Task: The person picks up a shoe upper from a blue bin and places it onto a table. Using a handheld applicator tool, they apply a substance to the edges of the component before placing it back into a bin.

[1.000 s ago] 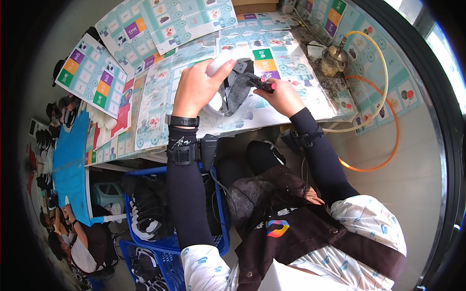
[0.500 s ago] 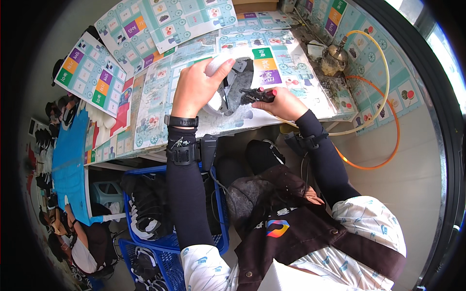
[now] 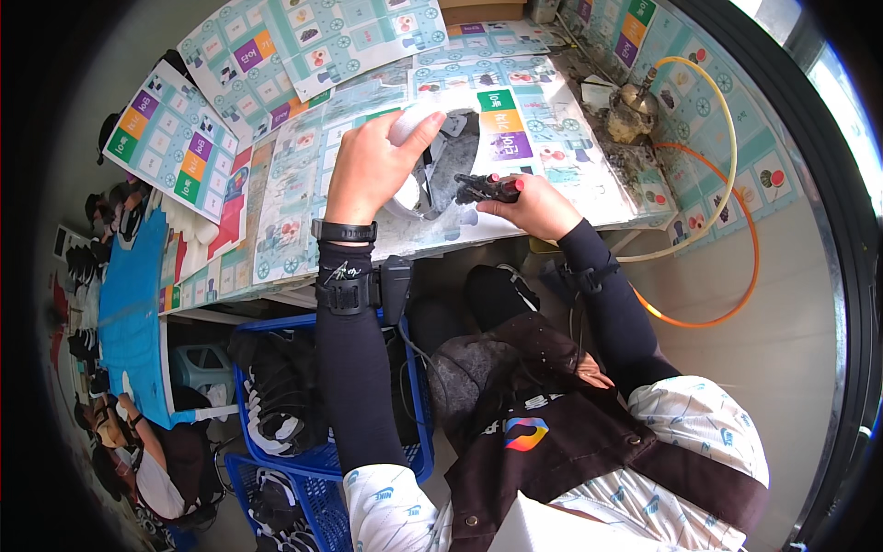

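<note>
My left hand (image 3: 370, 173) is closed around a shoe (image 3: 453, 155) with a white sole edge and a dark grey, dusty-looking surface, tilted above the papered bench. In my right hand (image 3: 544, 208) is a black spray gun (image 3: 486, 189) with red knobs, its front end pointing at the shoe from the right. The gun's tip is close to the shoe; whether they touch I cannot tell. My left palm hides part of the white sole.
Patterned sheets cover the bench (image 3: 294, 207). A yellow hose (image 3: 734, 138) and an orange hose (image 3: 756, 241) loop at the right, near a crusted metal fitting (image 3: 636, 110). Blue baskets (image 3: 338, 467) of shoes stand below left. Another person (image 3: 156, 460) sits at far left.
My right hand and the spray gun have shifted slightly toward me, and the gun's angle has changed a little. My left hand and the shoe stay in place.
</note>
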{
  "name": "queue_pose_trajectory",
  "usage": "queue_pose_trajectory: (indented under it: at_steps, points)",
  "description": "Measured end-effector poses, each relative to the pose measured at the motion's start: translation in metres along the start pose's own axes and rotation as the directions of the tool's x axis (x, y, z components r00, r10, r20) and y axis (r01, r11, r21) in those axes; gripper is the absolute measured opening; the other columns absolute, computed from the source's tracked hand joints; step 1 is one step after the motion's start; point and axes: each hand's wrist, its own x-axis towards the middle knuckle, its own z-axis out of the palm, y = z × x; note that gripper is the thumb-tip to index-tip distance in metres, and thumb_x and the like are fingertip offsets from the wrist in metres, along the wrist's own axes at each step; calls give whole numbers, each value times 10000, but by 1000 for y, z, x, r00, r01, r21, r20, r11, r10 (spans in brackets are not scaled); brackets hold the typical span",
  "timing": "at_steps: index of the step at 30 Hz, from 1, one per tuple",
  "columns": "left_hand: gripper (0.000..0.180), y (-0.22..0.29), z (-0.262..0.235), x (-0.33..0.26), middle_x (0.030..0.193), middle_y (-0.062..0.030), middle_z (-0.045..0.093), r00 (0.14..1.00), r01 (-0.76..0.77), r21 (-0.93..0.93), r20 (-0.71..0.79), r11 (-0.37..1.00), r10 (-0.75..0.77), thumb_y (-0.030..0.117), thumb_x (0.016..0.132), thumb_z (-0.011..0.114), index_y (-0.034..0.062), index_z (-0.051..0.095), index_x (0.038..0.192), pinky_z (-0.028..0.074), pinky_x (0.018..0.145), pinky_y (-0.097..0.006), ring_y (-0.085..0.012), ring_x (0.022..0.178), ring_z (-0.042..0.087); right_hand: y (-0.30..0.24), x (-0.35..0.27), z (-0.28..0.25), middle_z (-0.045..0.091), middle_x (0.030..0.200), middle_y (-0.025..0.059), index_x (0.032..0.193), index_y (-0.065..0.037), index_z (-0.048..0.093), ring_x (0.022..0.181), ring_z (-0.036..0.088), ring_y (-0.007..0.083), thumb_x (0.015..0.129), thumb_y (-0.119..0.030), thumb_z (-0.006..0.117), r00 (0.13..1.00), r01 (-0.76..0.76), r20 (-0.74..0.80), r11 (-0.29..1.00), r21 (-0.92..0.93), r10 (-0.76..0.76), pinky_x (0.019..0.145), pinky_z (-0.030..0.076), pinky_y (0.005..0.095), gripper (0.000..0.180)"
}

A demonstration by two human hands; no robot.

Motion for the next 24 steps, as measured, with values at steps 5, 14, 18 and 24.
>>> queue_pose_trajectory:
  at_steps: [5,14,18,24]
  points:
    - [649,2,-1,-2,915,-256,750,1000,4,-4,4,1000,-4,615,930,675,-7,767,1091,578,805,-437,-419,904,739,-6,-5,0,703,810,222,922,8,738,806,678,428,892,-402,812,998,60,24,994,91,-63,733,538,449,418]
    - [649,5,-1,0,915,-254,750,997,62,-10,40,998,-62,612,930,677,-8,766,1099,578,808,-433,-417,901,742,0,5,5,694,797,224,921,3,723,786,666,433,896,-373,807,969,-25,-246,1000,-1,24,707,530,461,386]
    - [654,-1,-1,0,915,-254,750,1000,18,7,12,1000,-18,614,928,678,-11,764,1098,577,812,-434,-416,901,742,-9,4,2,693,794,223,912,4,724,781,665,430,897,-377,805,989,-6,-149,1000,-20,3,705,530,454,389]
    - [659,2,0,0,922,-261,748,1000,24,-19,10,1000,-24,618,924,682,-14,763,1092,577,814,-437,-421,903,738,-6,4,2,695,780,216,877,13,719,769,674,421,893,-382,813,985,-20,-168,999,31,24,718,535,448,406]
